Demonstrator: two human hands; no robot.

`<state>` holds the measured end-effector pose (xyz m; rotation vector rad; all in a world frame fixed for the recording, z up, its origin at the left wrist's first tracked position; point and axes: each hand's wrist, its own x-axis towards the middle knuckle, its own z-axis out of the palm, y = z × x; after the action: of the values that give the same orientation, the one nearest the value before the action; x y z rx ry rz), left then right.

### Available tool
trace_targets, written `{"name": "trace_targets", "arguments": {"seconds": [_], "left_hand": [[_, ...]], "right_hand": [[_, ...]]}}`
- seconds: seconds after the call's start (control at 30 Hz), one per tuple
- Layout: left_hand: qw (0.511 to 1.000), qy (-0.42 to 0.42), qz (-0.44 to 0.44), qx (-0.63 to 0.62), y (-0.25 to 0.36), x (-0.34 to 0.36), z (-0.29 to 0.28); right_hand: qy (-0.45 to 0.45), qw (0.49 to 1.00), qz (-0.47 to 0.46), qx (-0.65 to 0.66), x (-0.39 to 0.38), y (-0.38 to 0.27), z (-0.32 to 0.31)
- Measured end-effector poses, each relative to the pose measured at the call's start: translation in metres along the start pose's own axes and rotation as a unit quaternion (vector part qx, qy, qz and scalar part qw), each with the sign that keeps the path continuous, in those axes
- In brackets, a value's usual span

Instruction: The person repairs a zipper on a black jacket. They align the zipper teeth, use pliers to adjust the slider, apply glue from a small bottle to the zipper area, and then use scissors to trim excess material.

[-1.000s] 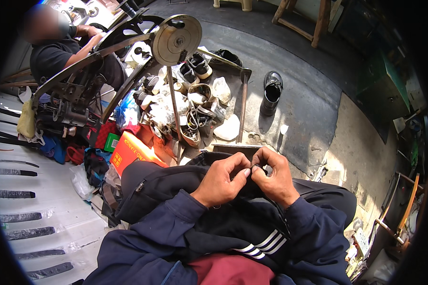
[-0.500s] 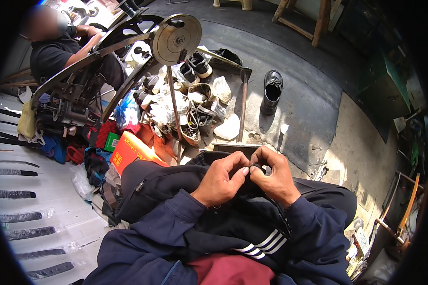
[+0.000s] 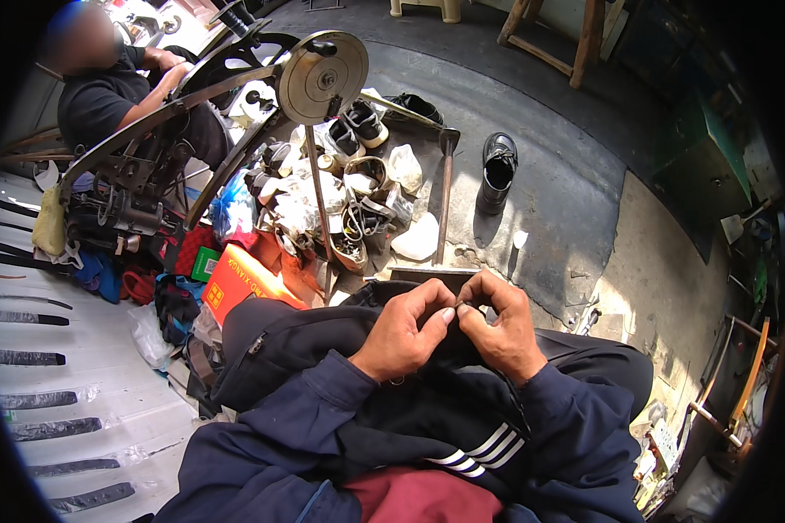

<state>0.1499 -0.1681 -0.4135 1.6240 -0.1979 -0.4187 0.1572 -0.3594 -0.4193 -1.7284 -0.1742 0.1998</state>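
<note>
My left hand (image 3: 403, 333) and my right hand (image 3: 504, 326) meet above my lap, thumbs and forefingers pinched together fingertip to fingertip. Whatever lies between the fingertips is tiny and dark, too small to name. Across my lap is spread a black garment (image 3: 379, 427) with white stripes and a zipper (image 3: 257, 340) at its left side. The hands are over this cloth; whether the pinched bit belongs to it I cannot tell.
At the upper left stands a hand-cranked sewing machine (image 3: 135, 187) with a large wheel (image 3: 323, 78); a person (image 3: 105, 96) sits behind it. Heaped shoes and bags (image 3: 305, 196), an orange-red box (image 3: 246, 283) and an iron post (image 3: 446, 192) are before me. One black shoe (image 3: 498, 174) lies farther right.
The right thumb and fingers have shifted slightly, closing the gap inside the right hand's pinch. Both hands stay nearly in place over the garment.
</note>
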Motion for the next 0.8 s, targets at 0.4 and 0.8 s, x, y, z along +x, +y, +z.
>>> {"name": "trace_targets", "arguments": {"seconds": [0.4,0.8], "left_hand": [[1.0,0.015,0.0,0.009,-0.0044,0.0001,-0.0003],[1.0,0.023,-0.001,-0.014,-0.0027,0.0014,-0.0001]], "right_hand": [[-0.031,0.994,0.073,0.077,0.0028,-0.0005,-0.0002],[0.008,0.995,0.038,0.091,0.0024,0.0025,0.0031]]}}
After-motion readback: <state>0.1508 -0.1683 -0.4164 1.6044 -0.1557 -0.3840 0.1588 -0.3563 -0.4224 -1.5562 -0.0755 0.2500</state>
